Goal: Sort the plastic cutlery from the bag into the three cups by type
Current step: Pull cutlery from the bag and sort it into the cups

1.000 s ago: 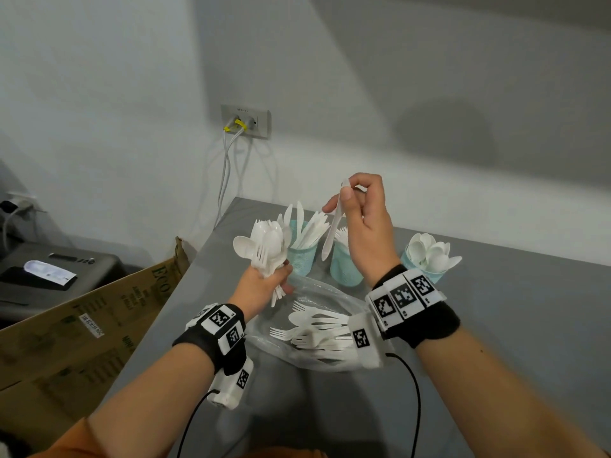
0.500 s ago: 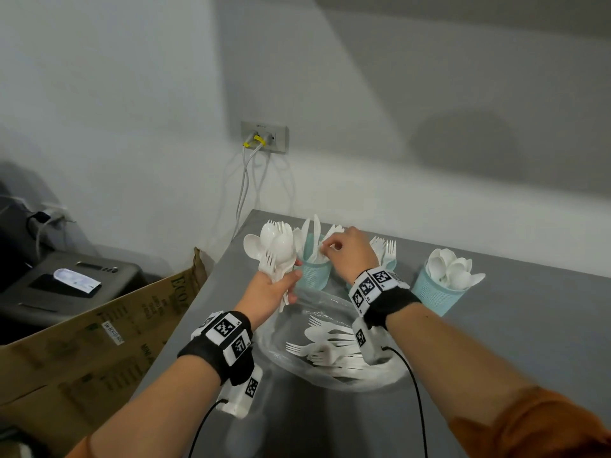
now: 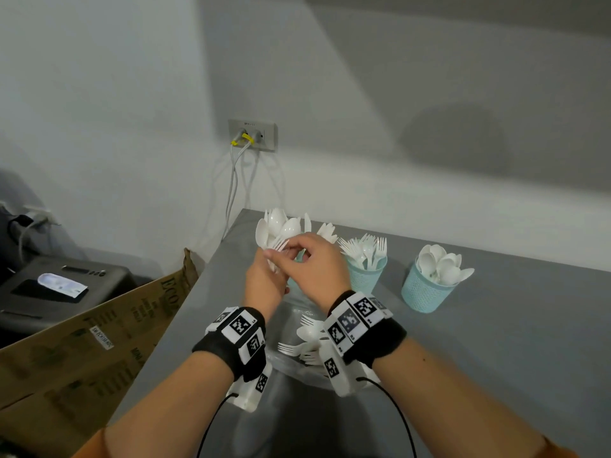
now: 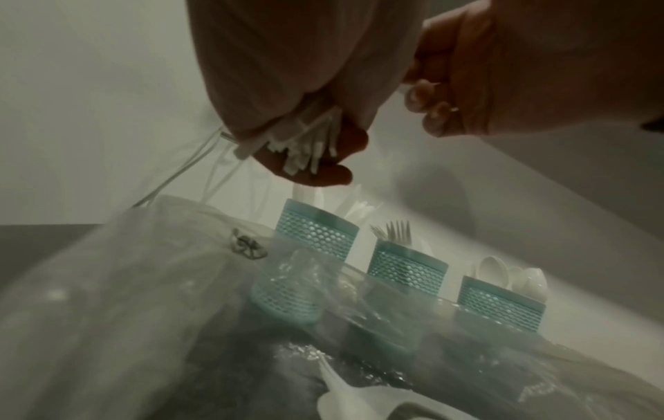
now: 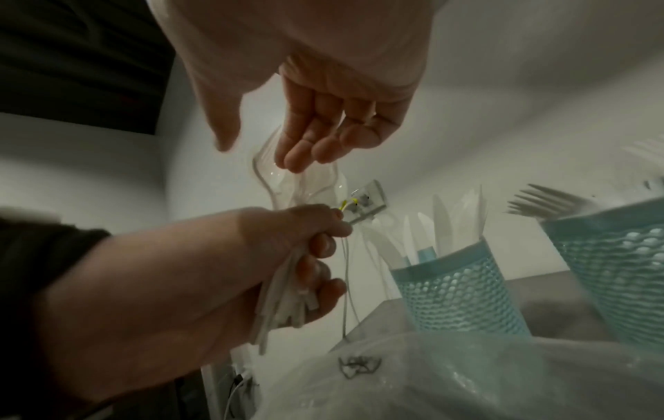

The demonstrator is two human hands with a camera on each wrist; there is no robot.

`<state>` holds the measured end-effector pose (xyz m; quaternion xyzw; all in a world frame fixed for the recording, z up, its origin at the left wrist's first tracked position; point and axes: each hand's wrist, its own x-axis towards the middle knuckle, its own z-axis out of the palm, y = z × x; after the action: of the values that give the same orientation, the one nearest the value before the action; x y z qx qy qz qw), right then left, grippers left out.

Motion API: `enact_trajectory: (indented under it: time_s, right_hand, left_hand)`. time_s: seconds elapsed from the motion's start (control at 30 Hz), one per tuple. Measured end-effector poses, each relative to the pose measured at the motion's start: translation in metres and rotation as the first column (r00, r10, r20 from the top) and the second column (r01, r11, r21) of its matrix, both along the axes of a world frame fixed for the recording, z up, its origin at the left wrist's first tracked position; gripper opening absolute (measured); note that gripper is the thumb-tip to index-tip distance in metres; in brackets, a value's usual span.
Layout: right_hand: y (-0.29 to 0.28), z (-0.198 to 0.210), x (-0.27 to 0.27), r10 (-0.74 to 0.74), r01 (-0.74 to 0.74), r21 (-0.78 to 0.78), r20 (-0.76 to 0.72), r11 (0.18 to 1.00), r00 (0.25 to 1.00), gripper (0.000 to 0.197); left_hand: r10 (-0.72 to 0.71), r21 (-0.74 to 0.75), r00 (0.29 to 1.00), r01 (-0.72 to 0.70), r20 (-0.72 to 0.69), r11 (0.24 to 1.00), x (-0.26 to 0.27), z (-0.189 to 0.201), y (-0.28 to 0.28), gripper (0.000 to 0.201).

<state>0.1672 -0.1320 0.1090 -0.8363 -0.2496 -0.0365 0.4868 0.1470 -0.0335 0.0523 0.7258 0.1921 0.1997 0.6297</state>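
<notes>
My left hand grips a bunch of white spoons and forks upright by the handles, above the clear bag. My right hand reaches to the bunch's heads; in the right wrist view its thumb and fingers stand apart, fingertips at the heads, holding nothing. Three teal mesh cups stand behind. The knife cup is mostly hidden by my hands in the head view. To its right stand the fork cup and the spoon cup. More forks lie in the bag.
The grey table ends at its left edge near a cardboard box and a dark printer. A wall socket with cables sits behind the table's far corner. The wall runs close behind the cups.
My right hand carried a knife to the knife cup, left it there, and has come back empty to the bunch in my left hand. The left hand kept its grip.
</notes>
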Motion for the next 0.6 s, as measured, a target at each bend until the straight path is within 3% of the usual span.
enact_trajectory:
  time_s: [0.1, 0.3, 0.47, 0.53, 0.6]
  right_hand:
    - [0.0, -0.001, 0.003, 0.033, -0.026, 0.12, -0.057, 0.992, 0.998, 0.015]
    - [-0.009, 0.018, 0.002, 0.031, -0.012, 0.276, -0.064, 0.961, 0.997, 0.023]
    - [-0.026, 0.048, -0.001, -0.011, 0.013, 0.543, -0.008, 0.84, 1.0, 0.02]
    - [-0.035, 0.051, 0.005, -0.024, 0.019, 0.516, 0.003, 0.856, 1.0, 0.019]
    - [-0.043, 0.047, 0.011, -0.022, 0.032, 0.383, -0.032, 0.923, 0.999, 0.013]
  left_hand:
    - [-0.009, 0.01, 0.999, 0.008, 0.031, 1.0, -0.001, 0.004, -0.007, 0.031]
    - [-0.081, -0.012, 0.997, 0.081, 0.02, 0.997, 0.003, 0.001, -0.01, 0.027]
    - [-0.172, -0.101, 0.985, 0.174, 0.024, 0.98, 0.001, 0.001, -0.014, 0.017]
    - [-0.212, -0.099, 0.977, 0.213, 0.018, 0.972, -0.003, 0.006, -0.016, 0.013]
    - [-0.249, -0.113, 0.968, 0.249, 0.017, 0.962, -0.005, 0.012, -0.021, 0.01]
